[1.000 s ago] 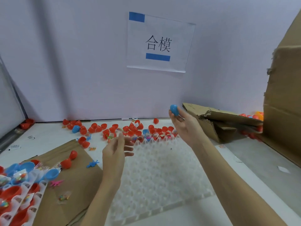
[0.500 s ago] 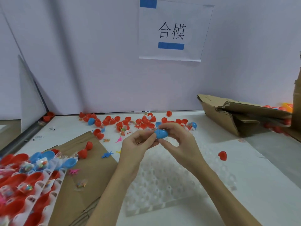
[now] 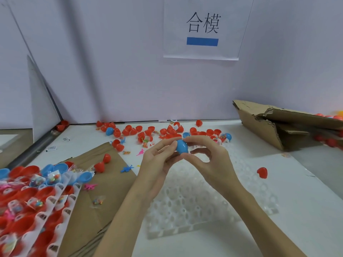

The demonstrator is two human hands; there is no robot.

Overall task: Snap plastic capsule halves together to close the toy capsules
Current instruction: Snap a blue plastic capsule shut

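The blue egg-shaped plastic capsule (image 3: 182, 147) sits above the white moulded tray (image 3: 213, 201), pinched between your left hand (image 3: 157, 162) and right hand (image 3: 209, 158). Keep each grip curled round its half, align the rims squarely, then squeeze straight together.

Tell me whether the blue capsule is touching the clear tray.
Apart. The head view shows the blue capsule pinched between the left hand and right hand, raised above the clear tray.

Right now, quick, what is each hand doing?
Left hand: pinches the blue capsule from its left side.
Right hand: fingers curled round the same blue capsule from the right.
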